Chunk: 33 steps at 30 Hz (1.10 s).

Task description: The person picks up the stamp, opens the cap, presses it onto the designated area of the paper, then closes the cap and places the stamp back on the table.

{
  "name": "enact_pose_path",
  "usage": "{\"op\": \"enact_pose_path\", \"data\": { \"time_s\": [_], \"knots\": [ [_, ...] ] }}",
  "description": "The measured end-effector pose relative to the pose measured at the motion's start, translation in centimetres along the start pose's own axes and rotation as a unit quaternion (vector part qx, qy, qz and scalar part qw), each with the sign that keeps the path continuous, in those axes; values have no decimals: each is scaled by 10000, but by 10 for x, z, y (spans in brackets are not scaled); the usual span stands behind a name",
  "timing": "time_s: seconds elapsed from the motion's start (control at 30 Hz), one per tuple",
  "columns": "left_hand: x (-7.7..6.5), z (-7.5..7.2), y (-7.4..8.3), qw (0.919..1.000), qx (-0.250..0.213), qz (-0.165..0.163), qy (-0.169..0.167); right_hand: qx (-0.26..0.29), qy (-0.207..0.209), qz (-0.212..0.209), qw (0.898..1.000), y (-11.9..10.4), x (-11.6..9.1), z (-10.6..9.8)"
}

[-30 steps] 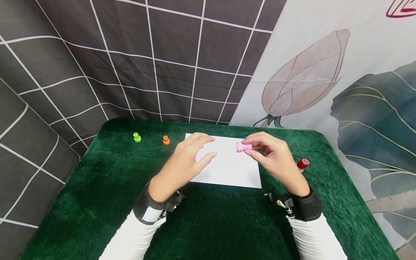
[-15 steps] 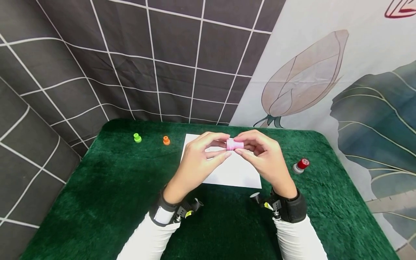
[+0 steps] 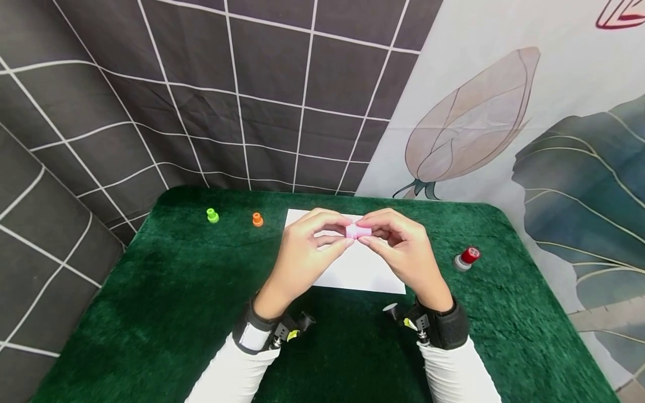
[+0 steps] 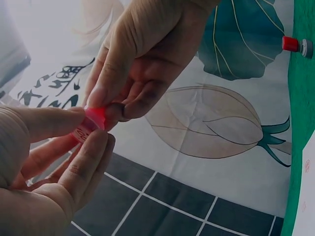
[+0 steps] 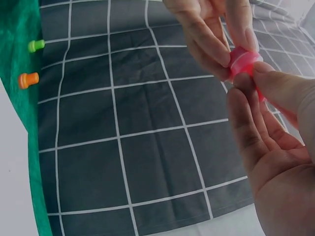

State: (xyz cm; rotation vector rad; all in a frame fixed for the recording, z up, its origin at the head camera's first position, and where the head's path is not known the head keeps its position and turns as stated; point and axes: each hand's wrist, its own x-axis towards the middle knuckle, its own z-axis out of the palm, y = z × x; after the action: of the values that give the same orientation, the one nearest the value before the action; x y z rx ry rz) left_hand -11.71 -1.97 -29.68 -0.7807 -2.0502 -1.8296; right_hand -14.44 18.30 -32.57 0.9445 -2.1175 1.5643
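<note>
Over the white paper (image 3: 359,274), both hands meet at a small pink stamp (image 3: 359,231), held sideways in the head view. My left hand (image 3: 302,252) pinches its wider left end between thumb and fingers. The narrower right end is in the pinch of my right hand (image 3: 405,249). White lettering shows on the pink stamp (image 4: 87,129) in the left wrist view, partly covered by fingertips. Faint red prints (image 4: 307,166) mark the paper there.
Green (image 3: 213,215) and orange (image 3: 257,219) stamps stand at the back left of the green cloth (image 3: 201,313). A red stamp (image 3: 471,255) with a grey base stands to the right. Behind the table hangs a dark gridded curtain (image 3: 267,61).
The right hand has brought the pink stamp left, and the left hand has come in and taken its other end. Since half a second ago, both hands have dropped slightly with it.
</note>
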Motion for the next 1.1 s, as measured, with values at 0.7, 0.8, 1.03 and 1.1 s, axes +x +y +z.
{"op": "enact_pose_path", "data": {
  "time_s": [0.7, 0.8, 1.03, 1.1],
  "knots": [
    [2, -35, -24, 9968, 309, 283, 688, -1128, 247, 45, 9933, -1, 2, -11],
    [3, -39, -24, 9958, 473, 306, 728, -1378, 138, 107, 9903, 17, -1, -13],
    [2, -44, -26, 9951, 453, 345, 803, -725, -32, 694, 9949, 39, -1, -17],
    [2, -46, -26, 9948, 501, 338, 825, -578, -109, 794, 9951, 43, 2, -19]
  ]
}}
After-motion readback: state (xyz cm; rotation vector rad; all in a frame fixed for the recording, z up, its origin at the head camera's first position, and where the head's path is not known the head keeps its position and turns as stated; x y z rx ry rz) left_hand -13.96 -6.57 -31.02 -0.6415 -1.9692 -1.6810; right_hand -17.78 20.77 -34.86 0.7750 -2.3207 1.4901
